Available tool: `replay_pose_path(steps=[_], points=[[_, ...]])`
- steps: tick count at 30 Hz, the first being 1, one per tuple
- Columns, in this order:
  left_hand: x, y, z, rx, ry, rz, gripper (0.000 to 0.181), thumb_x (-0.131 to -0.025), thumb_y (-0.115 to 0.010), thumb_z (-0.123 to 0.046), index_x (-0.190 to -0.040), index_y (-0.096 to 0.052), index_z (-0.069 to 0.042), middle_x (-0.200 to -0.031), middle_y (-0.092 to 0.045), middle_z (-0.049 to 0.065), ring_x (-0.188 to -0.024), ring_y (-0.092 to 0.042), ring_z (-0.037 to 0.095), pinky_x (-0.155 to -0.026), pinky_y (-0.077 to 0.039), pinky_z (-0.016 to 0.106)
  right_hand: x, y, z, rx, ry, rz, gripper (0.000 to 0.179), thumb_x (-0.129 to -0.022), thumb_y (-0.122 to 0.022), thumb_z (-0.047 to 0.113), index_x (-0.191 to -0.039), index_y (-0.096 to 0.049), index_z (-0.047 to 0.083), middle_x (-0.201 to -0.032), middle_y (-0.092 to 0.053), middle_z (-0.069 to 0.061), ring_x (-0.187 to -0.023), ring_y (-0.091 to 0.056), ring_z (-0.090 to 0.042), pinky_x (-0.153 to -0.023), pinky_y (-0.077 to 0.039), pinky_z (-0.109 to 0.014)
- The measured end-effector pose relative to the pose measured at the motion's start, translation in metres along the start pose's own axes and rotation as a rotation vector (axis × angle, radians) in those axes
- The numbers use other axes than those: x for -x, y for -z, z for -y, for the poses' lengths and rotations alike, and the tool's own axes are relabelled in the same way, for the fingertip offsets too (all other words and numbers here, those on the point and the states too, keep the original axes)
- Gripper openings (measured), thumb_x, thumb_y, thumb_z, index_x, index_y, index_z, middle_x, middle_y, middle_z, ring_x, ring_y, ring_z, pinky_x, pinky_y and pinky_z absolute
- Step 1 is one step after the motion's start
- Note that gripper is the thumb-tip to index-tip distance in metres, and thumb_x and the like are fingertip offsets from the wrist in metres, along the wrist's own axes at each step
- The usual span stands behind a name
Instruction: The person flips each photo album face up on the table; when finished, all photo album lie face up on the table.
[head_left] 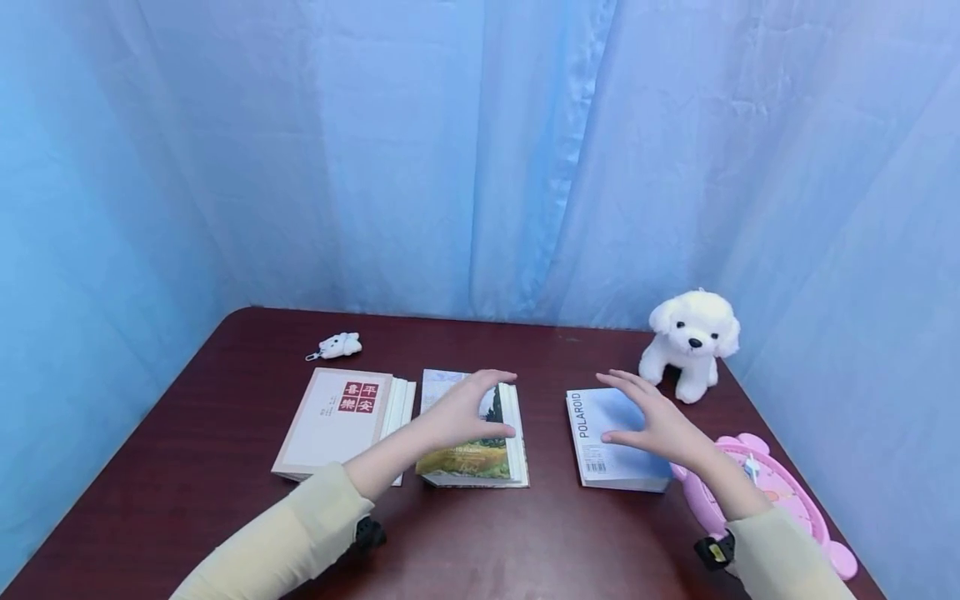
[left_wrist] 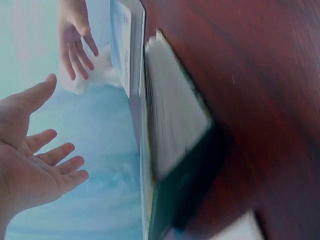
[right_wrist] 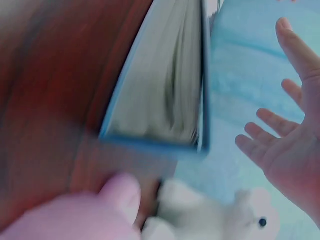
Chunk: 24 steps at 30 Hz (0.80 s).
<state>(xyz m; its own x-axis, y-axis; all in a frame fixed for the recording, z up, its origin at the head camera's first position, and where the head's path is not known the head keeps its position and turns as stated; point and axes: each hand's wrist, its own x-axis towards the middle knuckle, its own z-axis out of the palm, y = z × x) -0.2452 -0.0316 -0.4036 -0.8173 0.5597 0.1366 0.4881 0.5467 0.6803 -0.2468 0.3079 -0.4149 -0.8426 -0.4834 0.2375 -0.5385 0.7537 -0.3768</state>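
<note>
My left hand (head_left: pixel 467 414) hovers over a photo album (head_left: pixel 468 462) with a landscape cover, its thumb and fingers spread apart. In the left wrist view the same album (left_wrist: pixel 175 105) shows its page edges and dark green cover, and the left hand (left_wrist: pixel 37 150) is apart from it. My right hand (head_left: pixel 654 419) is above a pale blue-and-white book marked POLAROID (head_left: pixel 592 450), thumb and fingers spread, holding nothing. The right wrist view gives this book's thick page block (right_wrist: pixel 160 70) and blue cover edge, with the right hand (right_wrist: pixel 290 125) off to the side.
A cream book (head_left: pixel 330 425) with red characters lies left of the landscape album. Behind it is a small white plush keychain (head_left: pixel 340 345). A white plush dog (head_left: pixel 693 342) sits at the back right, near a pink clock (head_left: pixel 806 508) by the right edge. Blue curtains (head_left: pixel 420 167) surround the table.
</note>
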Motion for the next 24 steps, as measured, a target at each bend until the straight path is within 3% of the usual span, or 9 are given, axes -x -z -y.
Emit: replay_pose_path(steps=[8,14,18,21,24], points=[[-0.015,-0.029,-0.019,0.03,-0.029,0.04,0.077,-0.08,-0.073,-0.043,-0.145,-0.038,-0.021,-0.149,-0.037,-0.002,-0.138,-0.032,0.017,-0.109,-0.033,0.04,0.031,0.009,-0.027,0.058,-0.018,-0.048,0.085,-0.07,-0.082,0.042,-0.142,-0.044,0.016,-0.145,-0.038,-0.015,-0.128,-0.04,-0.035,-0.092,-0.042,-0.056],[-0.028,-0.05,-0.028,0.009,-0.048,0.081,0.08,-0.08,-0.074,-0.042,-0.146,-0.036,-0.018,-0.152,-0.033,0.002,-0.139,-0.031,0.017,-0.11,-0.032,0.038,0.048,0.013,-0.04,0.076,-0.023,-0.016,0.088,-0.069,-0.082,0.041,-0.143,-0.041,0.014,-0.143,-0.04,-0.017,-0.129,-0.038,-0.033,-0.09,-0.046,-0.05],[-0.04,-0.065,-0.028,-0.011,-0.077,0.108,0.083,-0.079,-0.075,-0.042,-0.147,-0.034,-0.017,-0.151,-0.034,0.004,-0.139,-0.03,0.016,-0.111,-0.031,0.035,0.053,0.016,-0.047,0.054,-0.05,0.023,0.09,-0.07,-0.082,0.042,-0.144,-0.039,0.015,-0.143,-0.042,-0.015,-0.13,-0.037,-0.03,-0.097,-0.043,-0.035],[-0.048,-0.076,-0.026,-0.01,-0.087,0.128,0.084,-0.079,-0.074,-0.043,-0.148,-0.033,-0.017,-0.151,-0.035,0.001,-0.139,-0.031,0.015,-0.111,-0.031,0.035,0.053,0.016,-0.051,0.037,-0.071,0.049,0.089,-0.071,-0.081,0.042,-0.145,-0.039,0.015,-0.143,-0.042,-0.013,-0.129,-0.038,-0.031,-0.097,-0.041,-0.032],[-0.056,-0.085,-0.024,-0.019,-0.088,0.155,0.084,-0.08,-0.073,-0.044,-0.148,-0.033,-0.016,-0.15,-0.035,0.0,-0.139,-0.031,0.014,-0.11,-0.031,0.032,0.051,0.015,-0.056,0.014,-0.078,0.075,0.088,-0.073,-0.079,0.041,-0.145,-0.037,0.013,-0.144,-0.041,-0.014,-0.128,-0.039,-0.036,-0.096,-0.04,-0.046]])
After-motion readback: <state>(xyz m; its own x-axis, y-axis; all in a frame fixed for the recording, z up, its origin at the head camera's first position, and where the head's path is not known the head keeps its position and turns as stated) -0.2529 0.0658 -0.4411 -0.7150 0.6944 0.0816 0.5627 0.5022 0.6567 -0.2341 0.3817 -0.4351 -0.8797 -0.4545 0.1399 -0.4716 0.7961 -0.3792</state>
